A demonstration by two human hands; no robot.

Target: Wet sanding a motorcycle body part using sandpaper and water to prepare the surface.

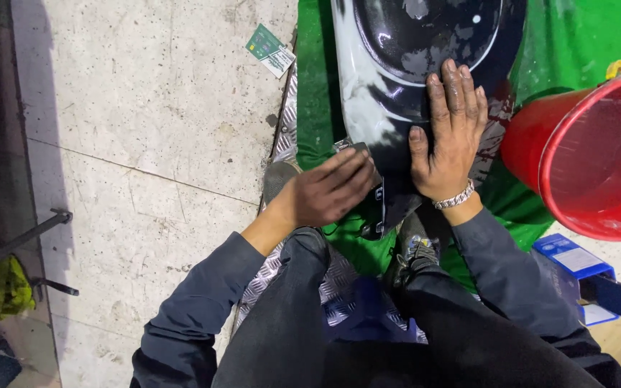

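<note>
Head view, looking straight down: the person crouches over a glossy black body panel (pixel 397 93), smeared with whitish residue, lying on a green cloth (pixel 318 86). The right hand (pixel 448 140) lies flat on the panel, fingers (pixel 454 90) stretched wide and gripping nothing, just pressing down to steady it. The left hand (pixel 325 192) sits just beside the right thumb, fingers curled over a small dark pad (pixel 359 149) whose grey corner pokes out past the fingertips; it looks like a sanding pad, though that is a judgement. The pad is pressed against the panel's near lower edge.

To rub well here, the flat hand should keep firm weight on the panel so it cannot slide on the cloth, while the left works in even, overlapping passes with steady pressure along the edge.

Beyond the right little finger stands a red bucket (pixel 591 154), well clear of the hand. Below the right wrist a blue box (pixel 573 259) shows, and under the knees a strip of ribbed metal plate (pixel 285 122). Far from the left fingers, a small green-and-white card (pixel 269 49) lies on the stone floor (pixel 145 144).

Hard to tell: most of the pad is covered by the hand, the panel's top is cut off by the frame, and the bucket's inside cannot be read.
</note>
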